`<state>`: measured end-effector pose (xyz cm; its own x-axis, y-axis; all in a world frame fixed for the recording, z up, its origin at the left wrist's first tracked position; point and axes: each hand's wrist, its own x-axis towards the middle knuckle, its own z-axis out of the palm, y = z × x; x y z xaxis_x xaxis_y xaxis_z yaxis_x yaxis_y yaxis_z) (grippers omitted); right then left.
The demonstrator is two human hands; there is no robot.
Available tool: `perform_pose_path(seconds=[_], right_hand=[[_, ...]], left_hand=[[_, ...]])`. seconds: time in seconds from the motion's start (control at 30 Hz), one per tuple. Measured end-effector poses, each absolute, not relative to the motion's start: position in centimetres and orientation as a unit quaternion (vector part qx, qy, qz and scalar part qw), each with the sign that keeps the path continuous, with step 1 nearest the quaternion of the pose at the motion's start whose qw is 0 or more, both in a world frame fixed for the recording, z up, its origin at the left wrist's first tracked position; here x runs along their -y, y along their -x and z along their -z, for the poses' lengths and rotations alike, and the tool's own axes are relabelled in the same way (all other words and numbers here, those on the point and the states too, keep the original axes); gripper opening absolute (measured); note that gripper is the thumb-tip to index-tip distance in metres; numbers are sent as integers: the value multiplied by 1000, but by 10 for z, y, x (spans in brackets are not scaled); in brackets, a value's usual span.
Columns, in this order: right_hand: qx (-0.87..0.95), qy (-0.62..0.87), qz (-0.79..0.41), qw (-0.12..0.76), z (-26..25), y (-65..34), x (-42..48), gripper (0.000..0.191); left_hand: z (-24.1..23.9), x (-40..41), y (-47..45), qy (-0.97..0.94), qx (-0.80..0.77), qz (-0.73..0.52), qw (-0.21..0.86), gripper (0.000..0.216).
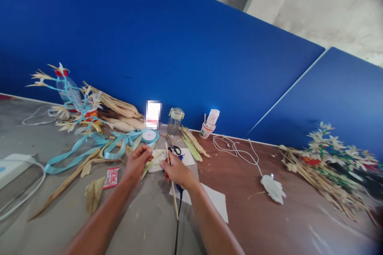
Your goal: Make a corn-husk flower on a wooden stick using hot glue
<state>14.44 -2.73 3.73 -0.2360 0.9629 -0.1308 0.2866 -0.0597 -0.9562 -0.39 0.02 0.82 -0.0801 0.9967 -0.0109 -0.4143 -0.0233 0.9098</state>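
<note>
My right hand [177,170] is closed around a thin, pale wooden stick [174,199], which slants down toward me. To its left, my left hand [139,162] has its fingers pinched together; what they hold, if anything, is too small to make out. Pale green husk strips [152,161] lie between and beneath the hands, over a white paper sheet [189,159]. Black-handled scissors [176,150] rest just beyond my right hand. Partly hidden under that hand is a blue tool [179,187] with a black cord [178,223].
Light-blue ribbon [67,164] and its roll [149,136], dried husks [119,107] and a red packet [111,178] are at left. A glass jar [175,122] and paper cup [206,130] stand behind. White cable [236,150], crumpled tissue [273,189] and husk flowers [332,141] are right.
</note>
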Motion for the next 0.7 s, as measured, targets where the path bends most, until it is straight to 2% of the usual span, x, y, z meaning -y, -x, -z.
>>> perform_pose_path(seconds=[0.13, 0.27, 0.4, 0.47, 0.57, 0.7], right_hand=[[614, 537, -486, 314, -31, -139, 28, 22], [628, 547, -412, 370, -28, -140, 24, 26], [569, 510, -467, 444, -31, -137, 22, 21], [551, 507, -474, 464, -33, -136, 21, 15], [528, 521, -463, 484, -36, -136, 22, 16], [459, 518, -505, 516, -42, -139, 21, 15]], left_hand=[[-13, 4, 3, -360, -372, -608, 603, 23], [-14, 6, 2, -382, -370, -590, 607, 23], [-12, 7, 0, -452, -380, -552, 588, 23], [-12, 8, -1, -486, -381, -529, 582, 24], [-12, 8, -2, -530, -376, -493, 578, 26], [-12, 9, -2, -552, -362, -474, 582, 25]])
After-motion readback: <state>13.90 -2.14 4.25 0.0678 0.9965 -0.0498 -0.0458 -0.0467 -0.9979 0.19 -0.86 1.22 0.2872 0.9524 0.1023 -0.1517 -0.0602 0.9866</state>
